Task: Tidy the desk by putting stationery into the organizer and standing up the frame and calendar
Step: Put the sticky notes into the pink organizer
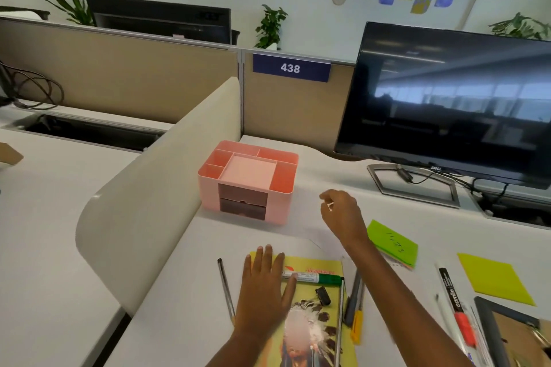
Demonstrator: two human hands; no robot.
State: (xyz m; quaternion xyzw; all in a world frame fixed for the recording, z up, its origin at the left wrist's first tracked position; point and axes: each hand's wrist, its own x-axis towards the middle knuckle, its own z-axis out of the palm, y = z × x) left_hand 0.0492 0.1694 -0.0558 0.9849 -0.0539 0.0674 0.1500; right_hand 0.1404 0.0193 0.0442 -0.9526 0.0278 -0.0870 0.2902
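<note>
A pink organizer (pixel 247 182) with several top compartments and two dark drawers stands at the desk's back left. My right hand (pixel 343 214) hovers just right of it, fingers pinched on a small white thing, too small to name. My left hand (pixel 265 283) lies flat, fingers apart, on a yellow calendar (pixel 316 328) lying flat. On the calendar rest a green marker (pixel 319 278) and a black binder clip (pixel 323 296). A dark picture frame (pixel 512 337) lies flat at the bottom right.
A grey pen (pixel 225 289) lies left of the calendar; a grey pen and a yellow one (pixel 356 307) lie right of it. Green sticky notes (pixel 393 243), a yellow-green pad (pixel 495 277) and a red-capped marker (pixel 457 307) sit further right. A monitor (pixel 453 104) stands behind; a curved divider (pixel 155 182) borders the left.
</note>
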